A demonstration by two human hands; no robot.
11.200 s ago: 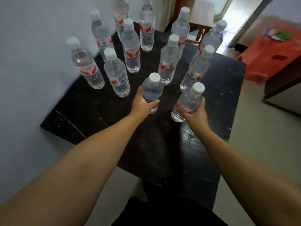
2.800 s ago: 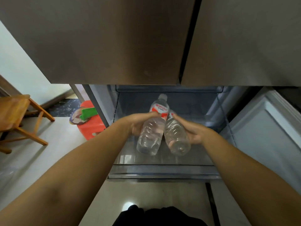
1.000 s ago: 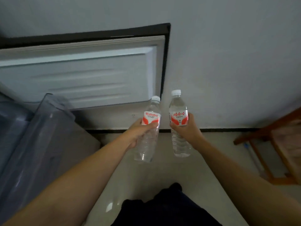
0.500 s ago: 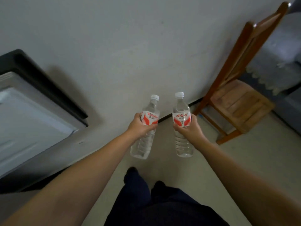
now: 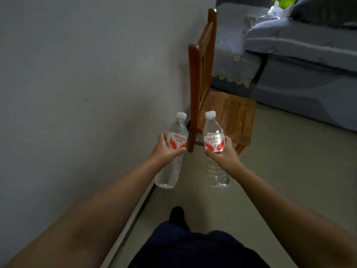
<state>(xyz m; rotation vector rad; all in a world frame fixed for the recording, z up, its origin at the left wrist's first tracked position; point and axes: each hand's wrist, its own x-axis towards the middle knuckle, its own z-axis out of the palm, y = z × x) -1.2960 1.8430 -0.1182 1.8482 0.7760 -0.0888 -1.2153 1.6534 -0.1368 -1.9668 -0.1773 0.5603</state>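
I carry two clear water bottles with white caps and red-and-white labels, both upright in front of me above the floor. My left hand point(image 5: 164, 151) grips the left bottle point(image 5: 176, 136) around its middle, the bottle leaning slightly right at the top. My right hand point(image 5: 225, 154) grips the right bottle point(image 5: 213, 136) just under its label. The two bottles are apart, with a chair post showing between them.
A wooden chair point(image 5: 228, 113) stands close ahead beside the grey wall point(image 5: 87, 84) on my left. A grey sofa point(image 5: 309, 60) fills the upper right. Pale floor point(image 5: 289, 161) stretches to the right. My dark trousers and one foot show at the bottom.
The view has swung right: the fridge door has left the frame, and the chair and sofa have come nearer. Both hands still hold their bottles the same way.
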